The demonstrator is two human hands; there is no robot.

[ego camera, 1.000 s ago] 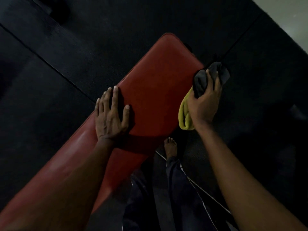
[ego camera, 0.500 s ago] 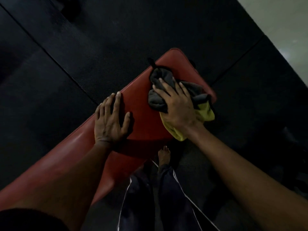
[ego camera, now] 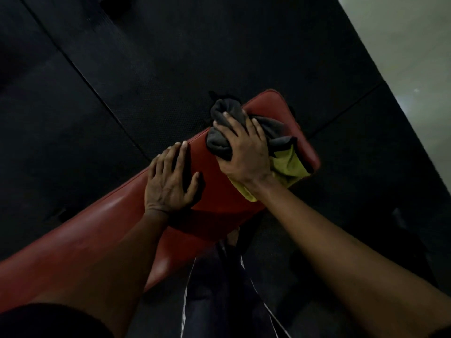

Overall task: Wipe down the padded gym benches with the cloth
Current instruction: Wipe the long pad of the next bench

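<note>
While the person is standing at the long near edge of the bench, dark trousers (ego camera: 214, 296) with a thin white side stripe are filling the closest ground at six o'clock. A bare foot (ego camera: 233, 236) is showing dimly just under the pad's edge.

The left forearm is coming in from seven o'clock and covering part of the red padded bench (ego camera: 102, 215), which is running from eight o'clock up toward one o'clock. The left hand (ego camera: 168, 184) is lying flat on the pad, its fingers straight and close together and its thumb angled out to the right, holding nothing.

Just beyond it, at about one o'clock from that hand and not touching it, the right hand (ego camera: 244, 152) is bearing down on the cloth (ego camera: 285, 164) at the far end of the bench. Its fingers are fanning out and bending over the bunched fabric, and its thumb is hooking the near-left fold. The hand is hiding the middle of the cloth (only the edges are showing). A dark grey bunch is poking out past the fingertips toward eleven o'clock, and a yellow face is trailing out under the wrist toward four o'clock, as far as the pad's near edge.

Farther off, black rubber floor mats (ego camera: 170, 57) with straight seams are surrounding the bench, and a pale floor (ego camera: 415, 57) is lying at the two o'clock corner.
</note>
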